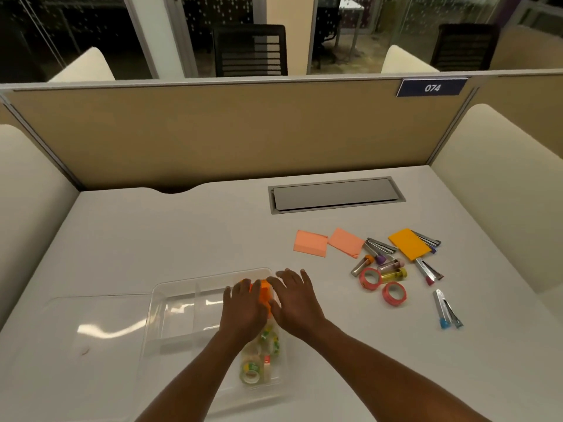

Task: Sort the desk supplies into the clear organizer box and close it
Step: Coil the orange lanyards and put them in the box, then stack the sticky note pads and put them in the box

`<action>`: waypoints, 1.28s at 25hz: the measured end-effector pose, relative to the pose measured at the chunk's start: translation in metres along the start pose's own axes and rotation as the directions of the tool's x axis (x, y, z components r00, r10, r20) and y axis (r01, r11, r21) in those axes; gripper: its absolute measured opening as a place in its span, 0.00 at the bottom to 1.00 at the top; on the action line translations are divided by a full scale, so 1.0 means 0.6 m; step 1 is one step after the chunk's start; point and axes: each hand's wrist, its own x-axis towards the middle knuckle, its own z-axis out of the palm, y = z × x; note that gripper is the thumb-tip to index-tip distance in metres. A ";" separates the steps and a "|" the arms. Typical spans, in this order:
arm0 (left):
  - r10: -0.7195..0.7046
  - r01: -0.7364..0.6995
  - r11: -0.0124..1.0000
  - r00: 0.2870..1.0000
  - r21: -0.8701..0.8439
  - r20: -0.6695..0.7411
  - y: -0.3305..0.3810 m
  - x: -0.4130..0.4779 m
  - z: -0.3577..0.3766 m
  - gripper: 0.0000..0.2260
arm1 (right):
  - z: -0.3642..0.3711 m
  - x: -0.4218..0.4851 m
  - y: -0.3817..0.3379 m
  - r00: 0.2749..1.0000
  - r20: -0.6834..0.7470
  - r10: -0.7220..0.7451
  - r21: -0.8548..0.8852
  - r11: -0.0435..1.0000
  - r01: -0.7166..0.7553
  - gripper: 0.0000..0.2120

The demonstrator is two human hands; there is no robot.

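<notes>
Nearest to the camera, two bare forearms reach forward over a white desk (128, 239). Under them stands the clear organizer box (182, 287), open, with its transparent lid (91, 330) lying flat on the desk at its left side. In the right compartment of the box, near the front, lie several clear tape rolls (259, 357) with green and yellow cores. A bit further, both hands are over the far right part of the box. The left hand (243, 309) and the right hand (297, 301) are palm down, close beside each other, and between them is an orange sticky note pad (262, 295). The fingers of both hands are spread and only slightly bent; they touch or press the pad, but I cannot tell if they really grip it. To the right of the box, on the desk, remain two red tape rolls (380, 284), a small yellow tube (394, 274), and several metal clips (379, 248) with coloured ends; one clip with a blue end (446, 310) lies apart, nearer the right edge. Beyond them are two pink sticky note pads (327, 242) and a dark yellow pad (408, 243). Farther back, a grey cable hatch (335, 194) is set in the desk, and behind it stands a beige partition (213, 132) with the sign "074" (432, 87).
</notes>
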 end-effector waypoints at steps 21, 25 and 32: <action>0.189 -0.162 0.977 0.958 -0.137 0.217 0.365 0.088 0.043 0.25 | -0.118 -0.194 0.401 0.929 0.044 0.367 -0.046 0.930 -0.365 0.19; 0.127 -0.078 0.964 0.975 -0.252 0.183 0.390 0.130 0.049 0.23 | -0.141 -0.165 0.466 0.915 0.024 0.402 0.070 0.913 -0.402 0.19; 0.033 -0.005 0.964 0.994 -0.265 0.101 0.406 0.204 0.064 0.23 | -0.182 -0.079 0.599 0.749 0.039 0.662 0.205 0.728 -0.654 0.17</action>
